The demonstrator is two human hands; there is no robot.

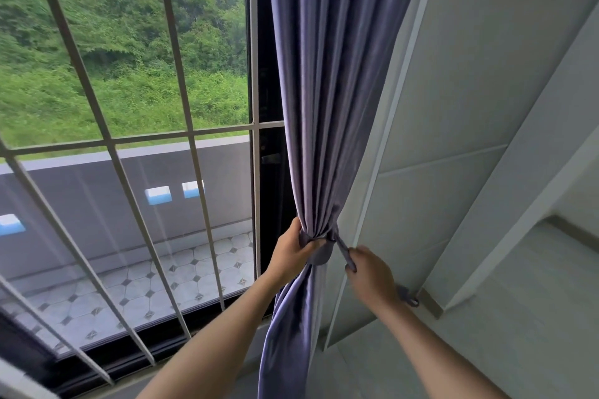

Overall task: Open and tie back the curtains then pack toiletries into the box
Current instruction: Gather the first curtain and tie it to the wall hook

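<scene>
A purple curtain (334, 81) hangs gathered at the right side of the window, bunched tight at waist height. A matching purple tie-back band (319, 253) wraps round the bunch. My left hand (293, 253) grips the gathered curtain at the band. My right hand (369, 272) pinches the band's loose strap (344, 251), pulled taut to the right. The strap's far end with a small loop (409, 298) shows behind my right wrist. No toiletries or box are in view.
A window (146, 81) with grey metal bars fills the left; greenery and a tiled balcony floor lie beyond. A pale wall (486, 74) with raised ledges (431, 301) stands right of the curtain. The window's dark frame (269, 172) sits just behind my left hand.
</scene>
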